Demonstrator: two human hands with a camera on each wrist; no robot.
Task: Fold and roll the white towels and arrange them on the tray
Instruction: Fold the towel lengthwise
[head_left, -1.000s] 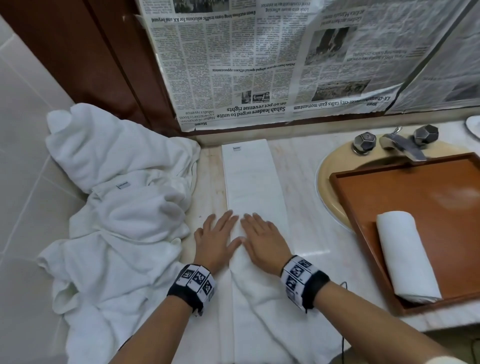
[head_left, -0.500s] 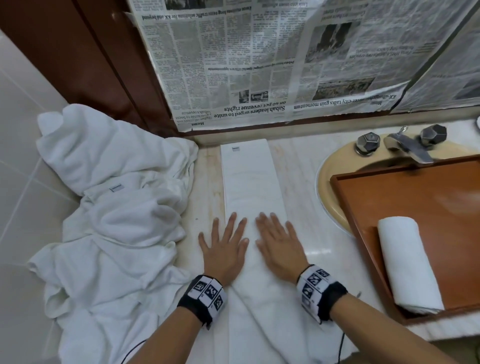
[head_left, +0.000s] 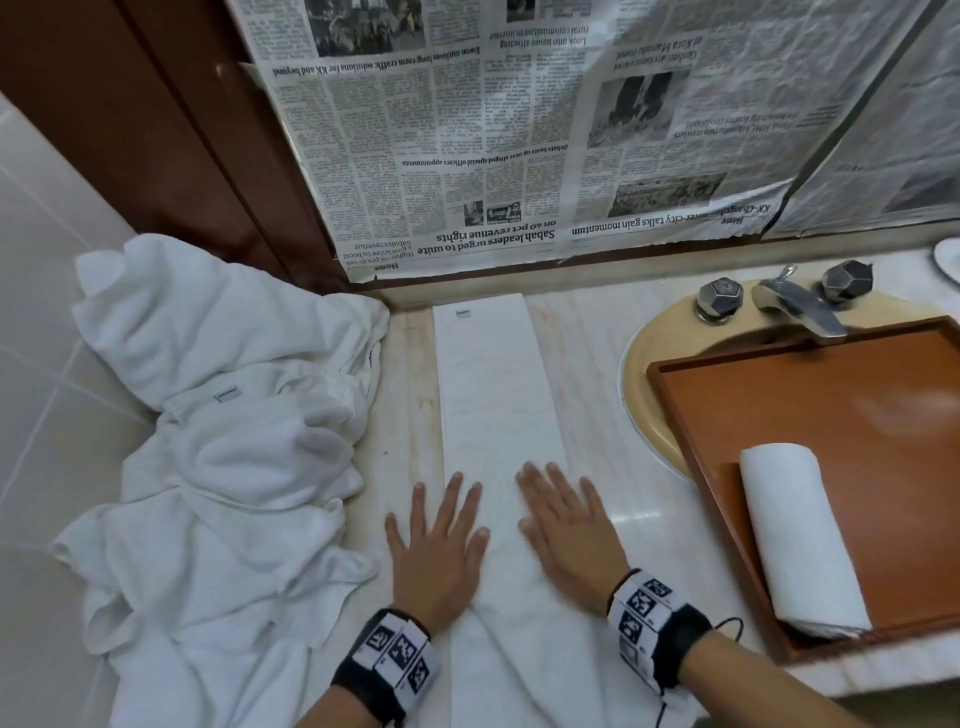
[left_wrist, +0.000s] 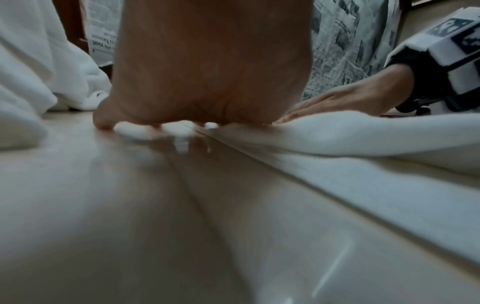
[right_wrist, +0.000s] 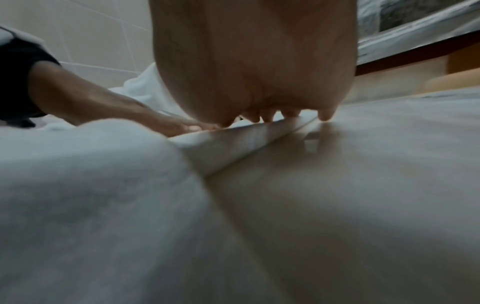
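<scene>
On marble counter (head_left: 587, 374), long white towel strip (head_left: 496, 395) (small tag), smooth, flat

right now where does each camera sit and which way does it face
Head: above the counter, looking down at the folded towel strip, tray, both hands.
Left wrist: low behind the left hand, facing the newspaper wall.
Right wrist: low behind the right hand, facing the same way.
Each wrist view shows the other hand; all show the strip.

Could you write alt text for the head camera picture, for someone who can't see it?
Two flat hands, left hand and right hand, press a long folded white towel on a marble counter. A rolled towel lies on a wooden tray; crumpled towels pile at left.
</scene>
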